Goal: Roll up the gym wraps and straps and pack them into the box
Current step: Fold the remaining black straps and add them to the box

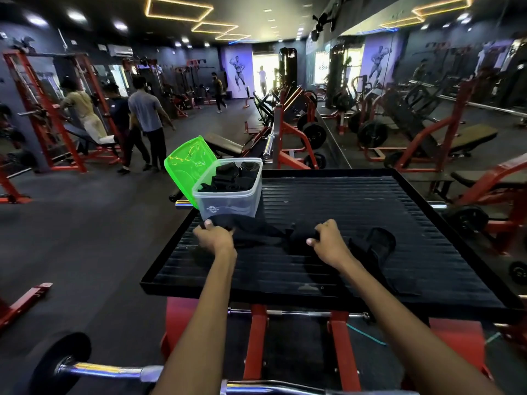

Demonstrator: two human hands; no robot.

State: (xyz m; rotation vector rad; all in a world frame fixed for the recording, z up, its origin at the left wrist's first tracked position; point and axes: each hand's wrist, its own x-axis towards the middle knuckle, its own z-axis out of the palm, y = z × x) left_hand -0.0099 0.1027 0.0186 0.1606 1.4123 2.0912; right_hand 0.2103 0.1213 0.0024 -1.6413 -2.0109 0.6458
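A black wrap (256, 233) lies stretched flat near the ribbed platform's (370, 206) front-left area, limp and matte. The left hand (214, 238) pinches one end; the right hand (326, 239) grips the other. Behind it, at the platform's left edge, a clear box (231, 195) marked "NIVIA" holds dark rolled wraps, its green lid (188, 163) propped alongside.

Dim gym, glowing ceiling strips, blown-out doorway, wide-angle warping
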